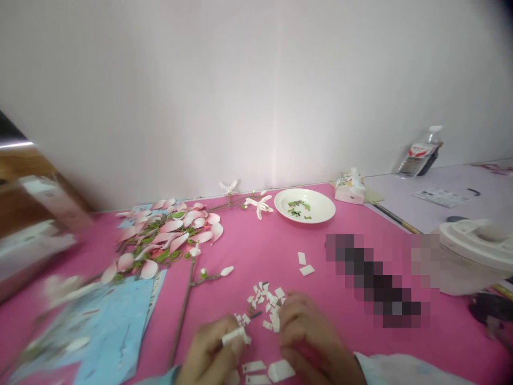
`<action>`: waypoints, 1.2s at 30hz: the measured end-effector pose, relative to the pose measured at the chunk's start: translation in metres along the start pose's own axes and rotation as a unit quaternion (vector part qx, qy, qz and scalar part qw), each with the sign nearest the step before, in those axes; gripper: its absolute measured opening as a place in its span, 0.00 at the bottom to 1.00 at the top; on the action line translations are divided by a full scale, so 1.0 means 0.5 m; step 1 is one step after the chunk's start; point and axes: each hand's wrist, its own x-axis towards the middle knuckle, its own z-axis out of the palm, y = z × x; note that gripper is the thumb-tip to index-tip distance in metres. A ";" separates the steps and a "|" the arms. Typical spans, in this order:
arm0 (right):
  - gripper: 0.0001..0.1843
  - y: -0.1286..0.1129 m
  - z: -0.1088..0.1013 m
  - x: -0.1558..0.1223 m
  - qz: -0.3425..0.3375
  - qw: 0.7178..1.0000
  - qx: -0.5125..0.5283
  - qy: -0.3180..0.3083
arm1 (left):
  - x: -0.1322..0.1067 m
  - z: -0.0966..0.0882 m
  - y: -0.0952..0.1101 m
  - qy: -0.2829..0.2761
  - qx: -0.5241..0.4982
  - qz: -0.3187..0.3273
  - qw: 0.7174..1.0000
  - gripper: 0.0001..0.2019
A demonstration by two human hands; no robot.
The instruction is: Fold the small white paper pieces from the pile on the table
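Note:
My left hand [214, 353] is closed, its thumb and fingers pinching a small white rectangular piece [234, 336]. A cluster of tiny white pieces [241, 320] shows just past its fingertips; I cannot tell whether they are attached to it. My right hand [315, 339] is to the right, slightly blurred. Its fingers are curved, with the thumb apart from them, and nothing shows between them. Those fingertips are at the edge of a scatter of small white cut pieces [260, 294] on the pink table cover [248, 251]. Larger white pieces [281, 370] lie between my wrists.
Pink-and-white artificial blossoms [172, 227] and a brown stem [184, 310] lie left, near blue sheets [116, 326]. Behind are a white plate [324, 214] with green bits and a tissue pack [349, 192]. Right are a white lidded container [465, 267], a bottle [419, 155] and a pixelated dark object [372, 278].

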 end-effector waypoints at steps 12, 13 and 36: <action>0.06 0.037 -0.023 0.014 0.269 0.960 0.047 0.056 | 0.040 -0.001 -0.004 0.011 -0.244 -0.089 0.966 0.15; 0.06 0.039 -0.022 0.014 0.276 0.959 0.045 0.052 | 0.042 -0.003 -0.006 0.002 -0.264 -0.096 0.960 0.15; 0.04 0.052 -0.023 0.008 0.255 0.966 -0.039 -0.012 | 0.043 -0.011 0.006 0.013 -0.285 -0.101 0.953 0.14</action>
